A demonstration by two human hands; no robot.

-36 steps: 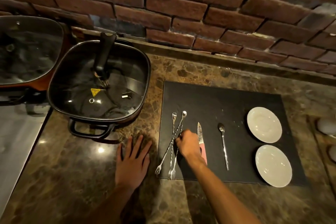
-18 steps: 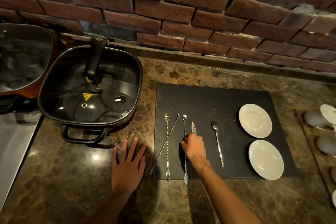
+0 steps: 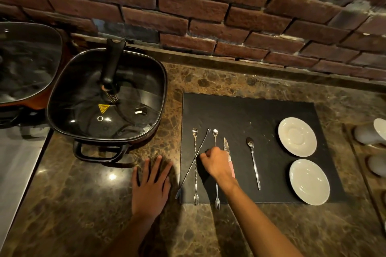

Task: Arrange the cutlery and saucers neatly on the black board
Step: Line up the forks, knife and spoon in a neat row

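two crossed stirrers (image 3: 196, 161) just left of right hand (image 3: 217, 162) grip.

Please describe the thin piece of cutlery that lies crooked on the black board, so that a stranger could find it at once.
Look at the black board on the marble counter, at its left end, where long twisted spoon-forks lie. The crooked stirrer runs diagonally, crossing the leftmost spoon-fork, its lower end past the board's left edge. Its neighbours all lie straight.

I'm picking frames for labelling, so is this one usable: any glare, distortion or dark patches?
Head view: wide-angle bending bows the brick wall; small glare spots on the countertop and glass lid; right hand shadows the black board; the cutlery looks sharp.
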